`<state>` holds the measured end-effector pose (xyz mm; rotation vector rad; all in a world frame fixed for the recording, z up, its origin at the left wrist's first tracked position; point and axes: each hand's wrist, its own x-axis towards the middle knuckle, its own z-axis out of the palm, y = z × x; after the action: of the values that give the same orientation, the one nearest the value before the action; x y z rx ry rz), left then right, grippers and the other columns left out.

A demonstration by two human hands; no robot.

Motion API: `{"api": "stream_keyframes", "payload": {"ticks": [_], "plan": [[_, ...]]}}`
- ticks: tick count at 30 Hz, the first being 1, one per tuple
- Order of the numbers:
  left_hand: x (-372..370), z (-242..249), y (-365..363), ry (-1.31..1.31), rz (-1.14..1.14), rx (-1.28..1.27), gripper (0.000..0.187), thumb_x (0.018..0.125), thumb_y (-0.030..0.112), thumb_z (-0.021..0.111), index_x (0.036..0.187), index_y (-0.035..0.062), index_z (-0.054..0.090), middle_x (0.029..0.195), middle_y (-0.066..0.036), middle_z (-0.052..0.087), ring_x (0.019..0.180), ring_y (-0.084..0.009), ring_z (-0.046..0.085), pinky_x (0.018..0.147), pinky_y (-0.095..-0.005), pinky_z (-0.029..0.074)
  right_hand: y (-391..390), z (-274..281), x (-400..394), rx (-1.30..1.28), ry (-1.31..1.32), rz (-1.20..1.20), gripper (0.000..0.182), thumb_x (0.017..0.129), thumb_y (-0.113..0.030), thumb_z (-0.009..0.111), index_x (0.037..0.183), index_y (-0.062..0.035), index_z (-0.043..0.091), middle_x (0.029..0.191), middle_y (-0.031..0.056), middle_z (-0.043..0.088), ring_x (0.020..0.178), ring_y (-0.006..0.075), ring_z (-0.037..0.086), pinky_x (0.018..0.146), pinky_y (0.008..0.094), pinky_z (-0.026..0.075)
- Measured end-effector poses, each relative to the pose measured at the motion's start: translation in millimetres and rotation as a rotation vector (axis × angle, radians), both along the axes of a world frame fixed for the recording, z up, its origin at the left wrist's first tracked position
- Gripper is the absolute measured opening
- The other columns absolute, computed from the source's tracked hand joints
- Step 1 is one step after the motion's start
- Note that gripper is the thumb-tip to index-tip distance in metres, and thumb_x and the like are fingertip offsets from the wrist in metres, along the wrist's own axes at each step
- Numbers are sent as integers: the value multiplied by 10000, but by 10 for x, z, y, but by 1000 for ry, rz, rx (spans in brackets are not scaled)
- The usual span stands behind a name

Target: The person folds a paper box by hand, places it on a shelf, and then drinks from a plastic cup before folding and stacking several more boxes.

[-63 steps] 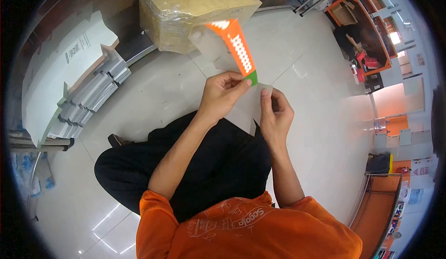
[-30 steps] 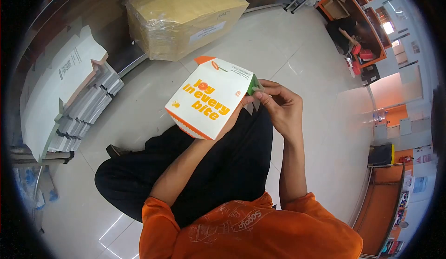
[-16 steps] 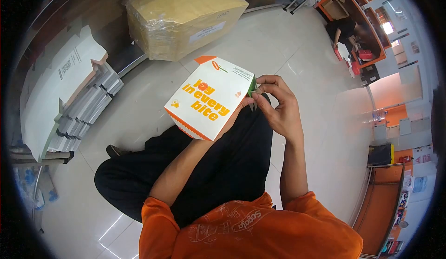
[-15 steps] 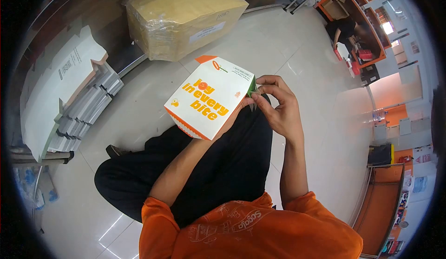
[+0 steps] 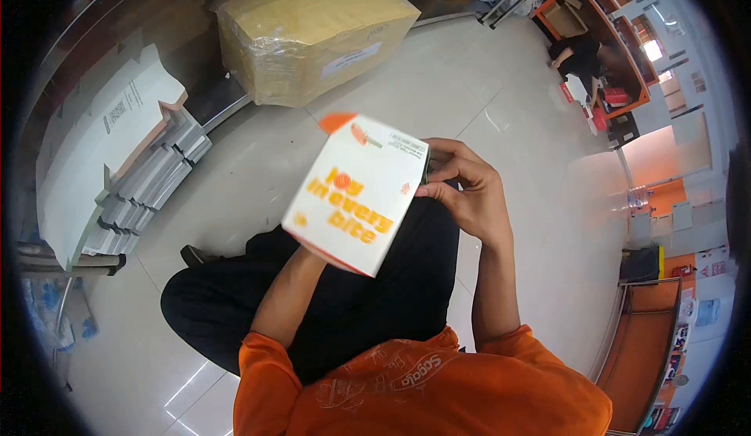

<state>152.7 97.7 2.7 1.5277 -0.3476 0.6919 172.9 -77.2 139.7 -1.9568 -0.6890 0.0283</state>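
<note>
My right hand (image 5: pixel 468 193) pinches the printed carton's (image 5: pixel 356 193) green edge flap, carton raised over my lap | left hand hidden behind it, grip unclear | best to hold the panels square and press the flap fully home.

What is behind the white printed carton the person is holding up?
The carton covers the left hand entirely; only its forearm shows below. The right hand pinches the carton's right edge. Black trousers show beneath.

both forearms reach forward over the lap; the right hand (image 5: pixel 463 193) curls its fingers inward, the left hand is hidden.
</note>
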Motion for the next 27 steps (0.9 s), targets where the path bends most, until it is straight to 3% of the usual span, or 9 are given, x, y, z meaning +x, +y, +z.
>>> {"api": "stream_keyframes", "payload": {"ticks": [5,7,10,14,15,18,22,25,27], "plan": [[-122,229,20,227,-395,-155,346,917,229,674,1208,59,599,1144,-65,663,1032,-179,631,909,-338,485,-85,-21,-17,-64,74,41,247,735,-82,814,915,-12,661,1196,133,627,1085,255,623,927,370,500],[-101,281,-30,296,-523,-220,335,923,219,667,1203,50,597,1140,-68,662,1030,-176,632,914,-336,485,-29,-36,-91,148,170,-45,492,765,2,777,1203,-24,554,1222,152,598,1152,271,588,971,391,480],[-61,279,-148,359,-606,-302,320,930,203,656,1197,37,595,1134,-72,662,1026,-171,632,922,-333,484,-182,-201,-20,136,150,77,689,788,86,702,1385,-25,376,1238,157,565,1218,282,540,1012,402,448],[-2,237,-293,237,-537,-356,245,945,115,610,1170,19,594,1112,-77,657,1006,-135,627,924,-313,485,-470,-523,38,27,-27,-188,601,765,-56,789,1286,10,498,1223,107,571,1164,189,549,990,331,440],[64,208,-346,298,-638,-592,227,943,84,596,1151,-6,596,1107,-81,657,1022,-140,626,917,-312,493,-531,-611,29,90,28,-246,622,761,-88,795,1297,-2,491,1217,107,582,1135,175,563,976,321,443],[115,335,-305,321,-792,-830,457,914,182,640,1300,-3,480,1236,-155,592,1179,-246,562,1009,-399,438,-590,-709,-42,162,-91,-416,758,724,-66,820,1364,-8,420,1275,133,547,1161,201,545,1000,337,426],[14,589,-309,324,-787,-874,603,882,234,678,1361,18,382,1303,-171,519,1229,-272,511,1017,-428,424,-630,-1014,-213,333,66,-494,484,952,-119,538,1413,-82,393,1380,146,416,1265,221,430,1060,335,357],[-115,806,-311,194,-651,-650,597,855,159,707,1327,28,366,1268,-138,490,1183,-230,520,993,-377,442,-519,-1060,-261,32,-449,-232,786,780,-82,779,1421,-119,326,1319,198,449,1200,312,484,984,393,430],[-196,925,-303,246,-614,-599,568,853,94,694,1316,24,373,1253,-131,496,1171,-216,527,974,-358,456,-510,-998,-309,-30,-459,-145,862,726,-110,841,1422,-104,333,1355,239,431,1263,364,459,1020,419,412]]}}
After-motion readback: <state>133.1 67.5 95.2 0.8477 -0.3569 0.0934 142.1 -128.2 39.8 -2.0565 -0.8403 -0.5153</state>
